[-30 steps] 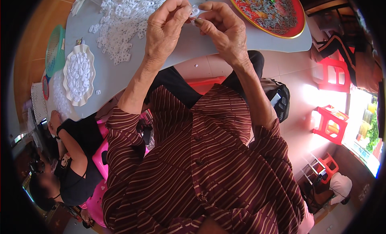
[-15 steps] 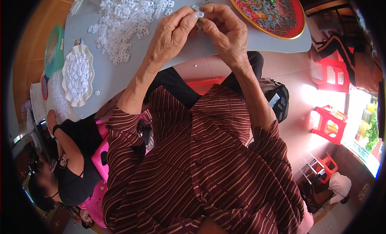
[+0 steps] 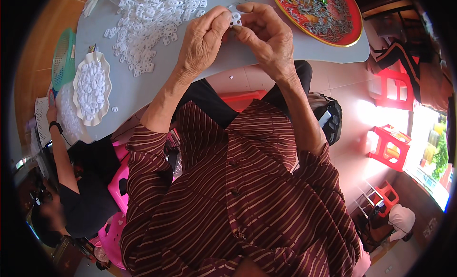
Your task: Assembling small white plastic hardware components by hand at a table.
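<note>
A small white plastic piece with several round holes is pinched at its left edge between the thumb and fingers of my left hand, above the near edge of the table. Close on its other side is my right hand, with thumb and index finger spread apart around the piece. My right thumb tip lies by the lower corner of the piece; whether it touches I cannot tell. The other right fingers curl behind, partly hidden. A large heap of similar white pieces spreads over the grey table to the left.
A red round tray with many small grey metal pieces stands at the right. Farther left are a scalloped white dish of white parts and a green basket. Another person sits at lower left. Red stools stand at right.
My right thumb and index finger have parted from the white piece, which now shows more fully in my left hand. The person at left has stretched an arm toward the table.
</note>
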`<move>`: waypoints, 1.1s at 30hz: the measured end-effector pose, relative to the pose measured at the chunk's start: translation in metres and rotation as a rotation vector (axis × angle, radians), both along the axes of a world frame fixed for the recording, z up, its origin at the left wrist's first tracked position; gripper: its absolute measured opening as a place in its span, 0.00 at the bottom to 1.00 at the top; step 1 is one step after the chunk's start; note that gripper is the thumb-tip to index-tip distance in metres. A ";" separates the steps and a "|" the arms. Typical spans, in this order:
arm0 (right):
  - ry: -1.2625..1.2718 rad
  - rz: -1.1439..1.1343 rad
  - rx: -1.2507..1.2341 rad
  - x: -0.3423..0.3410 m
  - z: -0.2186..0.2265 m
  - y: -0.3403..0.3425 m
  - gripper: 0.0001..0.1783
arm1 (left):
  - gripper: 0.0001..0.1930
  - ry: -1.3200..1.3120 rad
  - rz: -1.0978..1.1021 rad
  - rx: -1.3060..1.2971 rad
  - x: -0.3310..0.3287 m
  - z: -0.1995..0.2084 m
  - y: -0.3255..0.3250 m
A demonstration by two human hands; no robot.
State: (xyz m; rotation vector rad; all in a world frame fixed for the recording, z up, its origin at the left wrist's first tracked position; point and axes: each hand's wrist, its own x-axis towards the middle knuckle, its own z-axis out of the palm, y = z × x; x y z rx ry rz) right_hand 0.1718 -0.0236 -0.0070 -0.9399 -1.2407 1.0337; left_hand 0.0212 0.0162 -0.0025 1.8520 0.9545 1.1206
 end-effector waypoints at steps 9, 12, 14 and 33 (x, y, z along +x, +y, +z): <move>-0.155 -0.045 0.043 0.000 -0.007 0.002 0.18 | 0.13 0.033 -0.045 0.019 0.001 0.003 0.001; -0.155 -0.055 0.061 -0.001 -0.006 0.001 0.17 | 0.13 0.041 -0.056 0.018 0.001 0.003 0.000; -0.177 -0.056 0.071 0.000 -0.006 0.001 0.17 | 0.13 0.038 -0.059 0.020 0.001 0.001 0.000; 0.014 0.056 0.043 0.003 -0.005 0.000 0.16 | 0.14 0.017 -0.091 0.061 0.000 0.004 0.003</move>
